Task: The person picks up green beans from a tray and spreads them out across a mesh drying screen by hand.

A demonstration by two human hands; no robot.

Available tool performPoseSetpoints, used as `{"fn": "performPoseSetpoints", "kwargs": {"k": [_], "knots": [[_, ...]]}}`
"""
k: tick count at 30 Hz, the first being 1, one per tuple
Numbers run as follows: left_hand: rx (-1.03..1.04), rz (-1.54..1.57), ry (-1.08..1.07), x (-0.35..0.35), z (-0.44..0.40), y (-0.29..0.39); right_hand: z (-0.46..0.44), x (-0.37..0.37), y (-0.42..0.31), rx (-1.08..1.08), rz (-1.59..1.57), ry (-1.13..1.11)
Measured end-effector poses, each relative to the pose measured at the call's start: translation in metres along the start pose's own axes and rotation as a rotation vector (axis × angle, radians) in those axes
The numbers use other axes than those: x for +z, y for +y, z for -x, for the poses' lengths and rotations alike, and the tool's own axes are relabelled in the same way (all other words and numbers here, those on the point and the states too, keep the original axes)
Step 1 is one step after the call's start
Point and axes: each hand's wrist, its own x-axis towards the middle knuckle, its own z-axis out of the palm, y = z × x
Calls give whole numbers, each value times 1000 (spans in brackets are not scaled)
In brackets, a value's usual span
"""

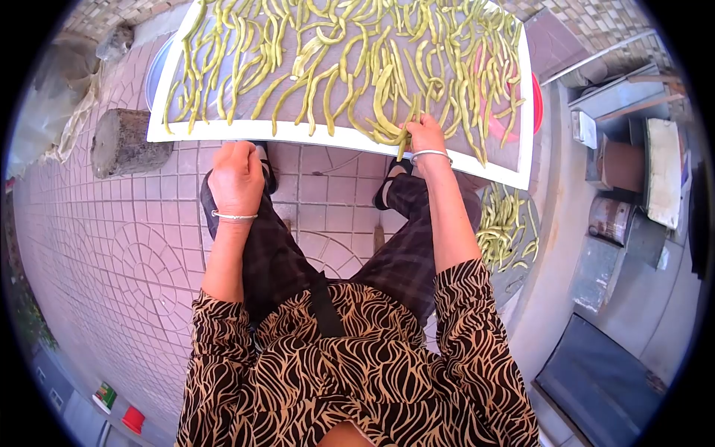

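Observation:
Green beans (pixel 328 67) lie spread in loose rows over a mesh screen with a white frame (pixel 298 135). At the screen's near edge, my right hand (pixel 426 138) has its fingers closed around a green bean (pixel 403 143), among others that poke past the frame. My left hand (pixel 236 179) is curled into a fist over my left knee, just short of the frame. No bean sticks out of it, and its palm side is hidden. Each wrist wears a silver bangle.
Below the screen's right corner, more green beans (pixel 503 227) are heaped in a round shallow container. A log stump (pixel 130 143) stands at the left on the paved floor (pixel 141 231). Boxes and a metal can (pixel 612 220) line the right side. Red and blue rims show beneath the screen.

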Motion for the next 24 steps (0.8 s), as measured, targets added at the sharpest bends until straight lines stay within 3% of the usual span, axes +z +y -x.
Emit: {"fn": "performPoseSetpoints", "kwargs": {"k": [2,5,8,13,19,24], "knots": [[-1,-11,-5,2,0,0,-4,-2,2,-79,111,-19],[-1,-7,-13,1,-1,2,14,4,-17,-23,-55,-60],[-17,-21,-26,2,0,1,4,-5,-10,21,-81,119],[-22,-22,-31,4,-1,2,4,-27,1,-29,-180,122],[-7,-9,-12,3,-1,1,-17,-39,16,-197,216,318],[-13,-27,-19,2,-2,3,-6,-29,-14,-14,18,40]]}}
